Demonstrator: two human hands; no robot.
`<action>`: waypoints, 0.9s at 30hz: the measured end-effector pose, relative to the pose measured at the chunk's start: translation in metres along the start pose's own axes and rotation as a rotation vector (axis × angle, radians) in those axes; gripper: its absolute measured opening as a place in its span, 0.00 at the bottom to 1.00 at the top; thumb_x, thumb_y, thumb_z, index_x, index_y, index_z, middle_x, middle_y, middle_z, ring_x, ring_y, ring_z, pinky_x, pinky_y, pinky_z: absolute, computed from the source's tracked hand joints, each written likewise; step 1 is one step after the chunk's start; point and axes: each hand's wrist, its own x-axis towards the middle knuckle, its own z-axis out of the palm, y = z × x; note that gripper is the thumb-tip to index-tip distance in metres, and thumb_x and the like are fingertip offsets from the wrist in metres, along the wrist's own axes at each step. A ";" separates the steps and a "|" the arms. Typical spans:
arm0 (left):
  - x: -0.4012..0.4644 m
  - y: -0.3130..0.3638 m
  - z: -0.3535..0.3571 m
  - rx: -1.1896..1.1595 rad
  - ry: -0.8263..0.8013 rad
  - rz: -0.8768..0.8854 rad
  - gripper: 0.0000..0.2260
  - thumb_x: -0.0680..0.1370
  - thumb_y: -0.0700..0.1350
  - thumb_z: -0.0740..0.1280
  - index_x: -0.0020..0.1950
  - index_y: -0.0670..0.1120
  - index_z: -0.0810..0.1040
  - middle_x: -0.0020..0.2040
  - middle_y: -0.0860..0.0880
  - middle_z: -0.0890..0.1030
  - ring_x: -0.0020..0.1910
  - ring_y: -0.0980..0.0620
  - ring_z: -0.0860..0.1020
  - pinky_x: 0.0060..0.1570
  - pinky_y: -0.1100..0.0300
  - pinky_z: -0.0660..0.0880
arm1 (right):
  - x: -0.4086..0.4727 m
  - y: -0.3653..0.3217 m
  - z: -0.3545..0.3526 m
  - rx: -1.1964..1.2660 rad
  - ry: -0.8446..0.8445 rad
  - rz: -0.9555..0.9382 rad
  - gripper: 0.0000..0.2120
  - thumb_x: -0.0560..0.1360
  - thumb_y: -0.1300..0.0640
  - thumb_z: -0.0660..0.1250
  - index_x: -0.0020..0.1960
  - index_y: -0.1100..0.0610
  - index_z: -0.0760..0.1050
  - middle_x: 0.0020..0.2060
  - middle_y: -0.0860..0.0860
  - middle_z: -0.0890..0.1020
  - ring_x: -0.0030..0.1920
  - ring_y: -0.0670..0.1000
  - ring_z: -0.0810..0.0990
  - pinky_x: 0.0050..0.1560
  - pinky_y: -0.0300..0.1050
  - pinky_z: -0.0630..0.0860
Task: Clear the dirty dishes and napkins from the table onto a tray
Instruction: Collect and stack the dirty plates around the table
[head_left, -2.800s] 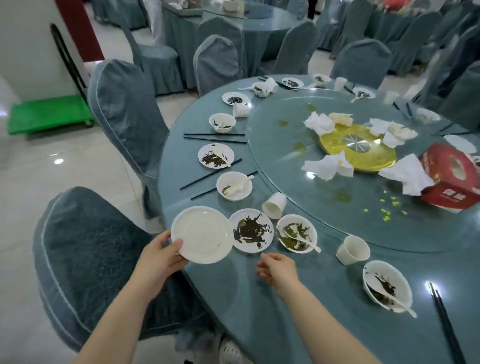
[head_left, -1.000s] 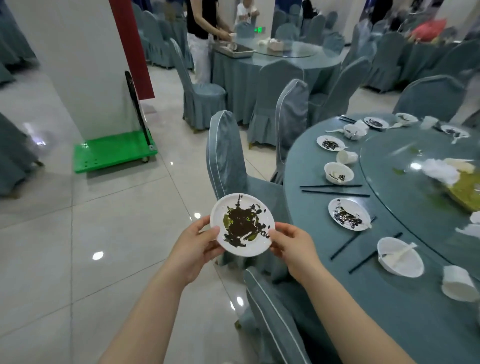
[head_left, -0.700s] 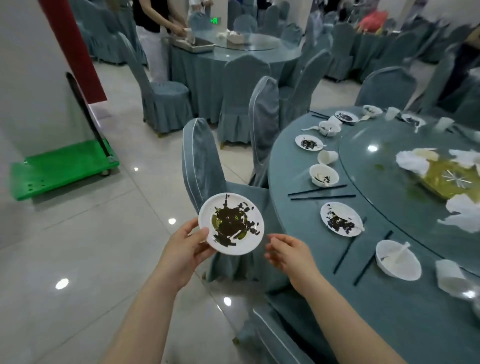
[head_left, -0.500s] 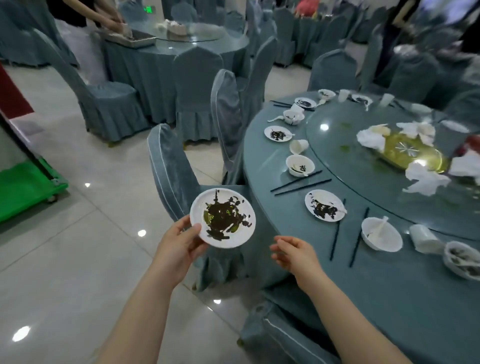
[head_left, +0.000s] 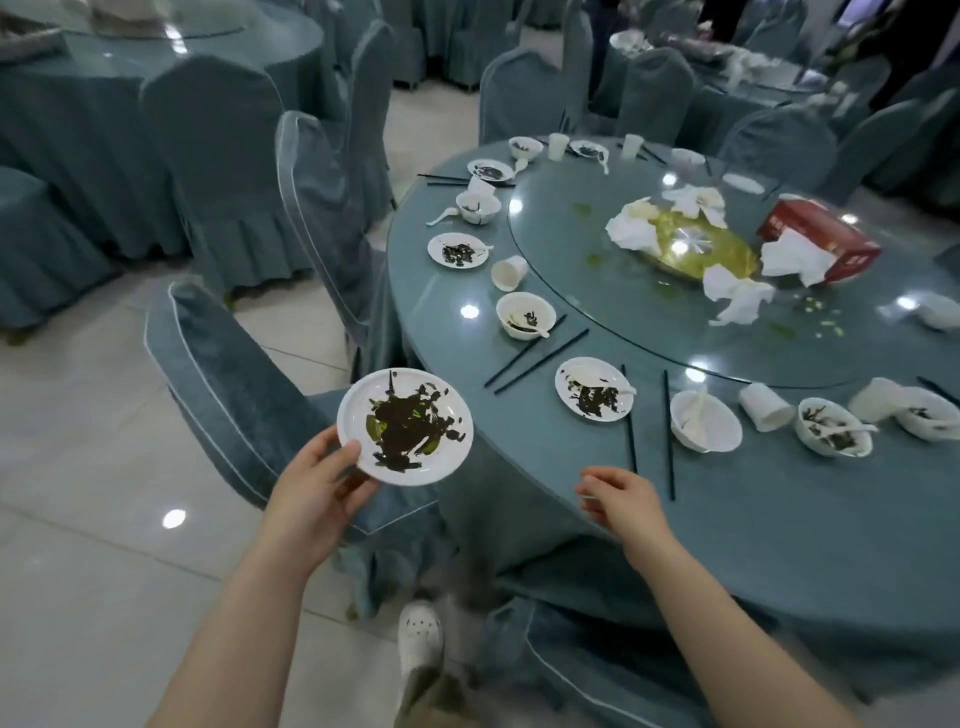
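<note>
Barely started tbh. Left hand (head_left: 317, 480) pinches one dirty plate (head_left: 405, 426) near-left, off the table (head_left: 779, 519); right hand (head_left: 621, 501) is loosely open, empty. Bowls, cups, chopsticks and napkins (head_left: 735, 296) all remain (no tray visible).

Both forearms are bare, no sleeves, watch or rings showing; the left hand (head_left: 317, 491) and right hand (head_left: 621, 501) wear no gloves; at six o'clock, a white perforated clog-style shoe (head_left: 420, 640) and an olive-khaki trouser leg (head_left: 434, 699).
</note>
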 end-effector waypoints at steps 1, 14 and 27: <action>0.011 0.004 0.001 0.007 0.004 -0.005 0.12 0.79 0.38 0.63 0.62 0.44 0.75 0.51 0.45 0.84 0.47 0.49 0.83 0.37 0.60 0.81 | 0.013 -0.003 0.002 -0.024 0.011 -0.016 0.04 0.75 0.64 0.66 0.47 0.58 0.79 0.38 0.54 0.82 0.36 0.51 0.79 0.33 0.36 0.73; 0.154 0.069 0.059 0.076 -0.009 0.025 0.08 0.80 0.39 0.62 0.55 0.49 0.77 0.43 0.51 0.86 0.39 0.55 0.84 0.33 0.64 0.79 | 0.211 -0.037 -0.001 -1.122 0.177 -0.366 0.21 0.74 0.61 0.62 0.67 0.57 0.73 0.68 0.55 0.71 0.67 0.58 0.68 0.66 0.50 0.66; 0.212 0.043 0.091 0.063 -0.028 -0.103 0.10 0.80 0.38 0.62 0.59 0.45 0.76 0.48 0.46 0.84 0.41 0.52 0.83 0.36 0.62 0.80 | 0.198 -0.047 0.066 -0.833 0.018 -0.391 0.05 0.75 0.57 0.65 0.49 0.56 0.79 0.46 0.51 0.81 0.48 0.54 0.78 0.47 0.45 0.71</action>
